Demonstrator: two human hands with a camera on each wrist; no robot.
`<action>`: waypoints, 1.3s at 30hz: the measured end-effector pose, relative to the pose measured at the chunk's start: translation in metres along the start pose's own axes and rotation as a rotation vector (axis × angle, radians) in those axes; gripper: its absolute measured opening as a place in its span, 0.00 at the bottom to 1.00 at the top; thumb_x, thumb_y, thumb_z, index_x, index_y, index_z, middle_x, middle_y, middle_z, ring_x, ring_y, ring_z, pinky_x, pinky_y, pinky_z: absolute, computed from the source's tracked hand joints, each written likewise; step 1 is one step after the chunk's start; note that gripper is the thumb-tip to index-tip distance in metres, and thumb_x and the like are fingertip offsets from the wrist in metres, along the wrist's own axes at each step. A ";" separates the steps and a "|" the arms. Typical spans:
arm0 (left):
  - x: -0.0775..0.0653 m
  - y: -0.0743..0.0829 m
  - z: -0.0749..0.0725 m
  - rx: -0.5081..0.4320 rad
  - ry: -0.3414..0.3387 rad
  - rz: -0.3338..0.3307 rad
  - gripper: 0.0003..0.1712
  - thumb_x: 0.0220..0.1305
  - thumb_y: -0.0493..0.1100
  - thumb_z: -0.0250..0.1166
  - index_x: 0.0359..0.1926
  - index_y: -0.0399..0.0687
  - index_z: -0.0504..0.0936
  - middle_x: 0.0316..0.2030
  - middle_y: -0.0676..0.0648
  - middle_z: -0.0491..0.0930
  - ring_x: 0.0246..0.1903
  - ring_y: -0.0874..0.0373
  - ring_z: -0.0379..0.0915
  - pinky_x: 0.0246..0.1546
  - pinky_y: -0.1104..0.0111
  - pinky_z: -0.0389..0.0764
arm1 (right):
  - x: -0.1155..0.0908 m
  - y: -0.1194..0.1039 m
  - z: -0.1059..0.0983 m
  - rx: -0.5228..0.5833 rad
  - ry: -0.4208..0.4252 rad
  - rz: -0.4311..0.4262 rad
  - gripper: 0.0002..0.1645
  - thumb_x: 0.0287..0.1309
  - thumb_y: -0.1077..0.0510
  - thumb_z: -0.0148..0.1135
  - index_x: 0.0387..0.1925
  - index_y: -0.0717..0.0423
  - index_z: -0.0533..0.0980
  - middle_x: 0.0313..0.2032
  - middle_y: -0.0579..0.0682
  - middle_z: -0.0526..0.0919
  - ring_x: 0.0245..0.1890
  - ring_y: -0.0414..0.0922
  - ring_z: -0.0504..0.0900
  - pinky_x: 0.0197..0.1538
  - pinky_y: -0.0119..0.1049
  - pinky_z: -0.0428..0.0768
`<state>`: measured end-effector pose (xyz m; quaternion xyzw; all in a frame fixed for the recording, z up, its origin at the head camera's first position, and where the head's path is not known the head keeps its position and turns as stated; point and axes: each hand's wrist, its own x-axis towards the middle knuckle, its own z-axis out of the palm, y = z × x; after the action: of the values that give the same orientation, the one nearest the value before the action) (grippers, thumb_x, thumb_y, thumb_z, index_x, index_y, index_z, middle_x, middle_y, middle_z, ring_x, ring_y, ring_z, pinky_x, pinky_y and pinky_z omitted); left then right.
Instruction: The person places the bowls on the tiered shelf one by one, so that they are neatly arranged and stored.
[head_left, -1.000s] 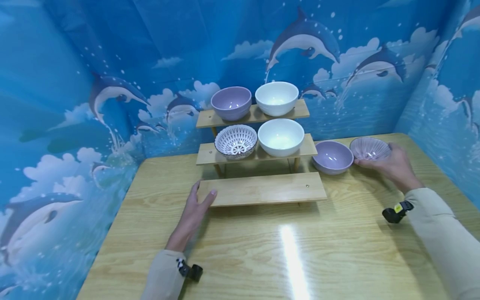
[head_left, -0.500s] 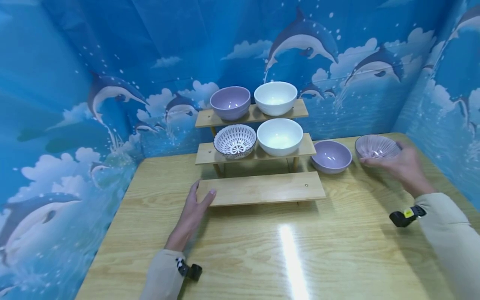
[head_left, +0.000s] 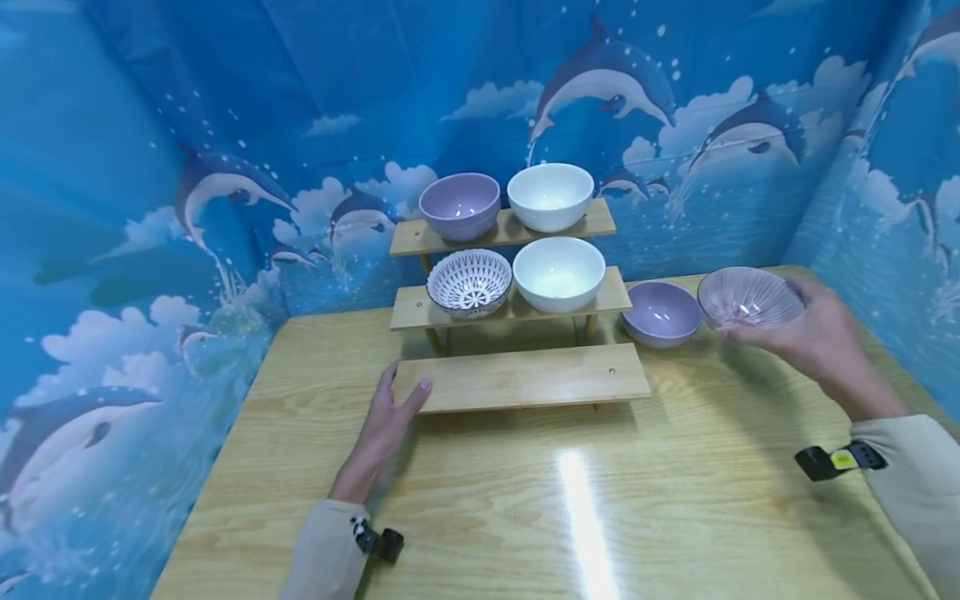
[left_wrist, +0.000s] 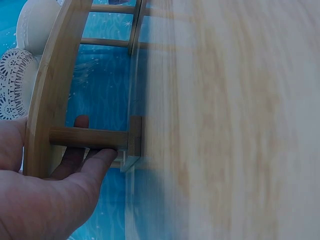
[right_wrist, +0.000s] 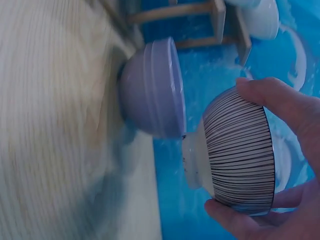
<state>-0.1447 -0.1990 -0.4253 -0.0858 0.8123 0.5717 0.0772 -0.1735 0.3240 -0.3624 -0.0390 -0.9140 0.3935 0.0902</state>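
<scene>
A striped bowl (head_left: 750,297) is held by its sides in my right hand (head_left: 821,346); the right wrist view shows thin dark lines around the bowl (right_wrist: 240,155) and a gap between its foot and the table. Just left of it a purple bowl (head_left: 662,314) sits on the table. My left hand (head_left: 386,425) grips the left end of the lowest board (head_left: 525,379) of a wooden tiered stand, thumb on top. In the left wrist view, the fingers of the left hand (left_wrist: 55,200) reach under that board, by a round leg (left_wrist: 90,136).
On the middle tier stand a patterned bowl (head_left: 471,283) and a white bowl (head_left: 559,273). The top tier bears a purple bowl (head_left: 461,207) and a white bowl (head_left: 551,197). A dolphin-print cloth (head_left: 337,100) hangs behind the wooden table (head_left: 480,500).
The right hand has lifted the striped bowl off the table, moving it first right, then up and toward me. The left hand stays on the lowest board.
</scene>
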 end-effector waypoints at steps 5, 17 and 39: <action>-0.001 0.000 0.000 -0.004 -0.005 0.003 0.54 0.68 0.69 0.60 0.82 0.58 0.42 0.81 0.44 0.34 0.78 0.39 0.28 0.74 0.39 0.41 | -0.014 -0.020 0.002 -0.015 -0.050 -0.028 0.68 0.43 0.46 0.85 0.74 0.72 0.55 0.62 0.76 0.66 0.57 0.70 0.68 0.41 0.41 0.81; -0.001 0.000 -0.002 -0.008 -0.007 0.009 0.54 0.68 0.69 0.60 0.82 0.57 0.43 0.81 0.43 0.34 0.78 0.39 0.28 0.74 0.39 0.39 | -0.043 -0.067 0.028 -0.074 -0.145 -0.131 0.76 0.35 0.41 0.87 0.75 0.72 0.52 0.67 0.78 0.62 0.61 0.74 0.66 0.52 0.74 0.73; 0.001 -0.001 0.000 0.001 0.005 -0.003 0.55 0.67 0.69 0.61 0.82 0.57 0.43 0.81 0.44 0.35 0.78 0.39 0.28 0.75 0.39 0.40 | -0.058 -0.114 0.080 0.031 -0.302 -0.262 0.74 0.31 0.38 0.87 0.74 0.67 0.59 0.69 0.70 0.64 0.66 0.68 0.66 0.59 0.71 0.72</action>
<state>-0.1451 -0.1996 -0.4261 -0.0883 0.8128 0.5708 0.0762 -0.1322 0.1804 -0.3410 0.1410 -0.9082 0.3940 0.0033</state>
